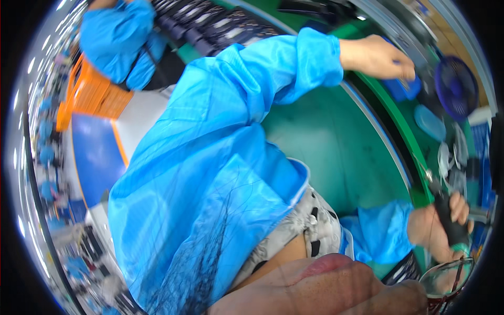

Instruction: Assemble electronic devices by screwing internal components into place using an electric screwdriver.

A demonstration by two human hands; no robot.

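Note:
My left hand (379,56) reaches out at the upper right, its blue sleeve pushed up to the wrist. The fingers are curled together over a blue tray (403,90); whatever lies between the fingertips is too small and blurred to name. Lower down on the right, my right hand (438,228) is wrapped round the black grip of an electric screwdriver (446,210). Its thin metal tip points up and away from the hand, toward the green bench edge. A teal part shows at the tool's other end.
A purple round fan-like thing (457,86) and a light blue dish (430,122) sit past the green bench edge (391,107). Clear plastic pieces (452,157) lie nearby. Dark parts (210,26) stand in rows at the top. A person in blue (115,39) is by an orange chair (97,97).

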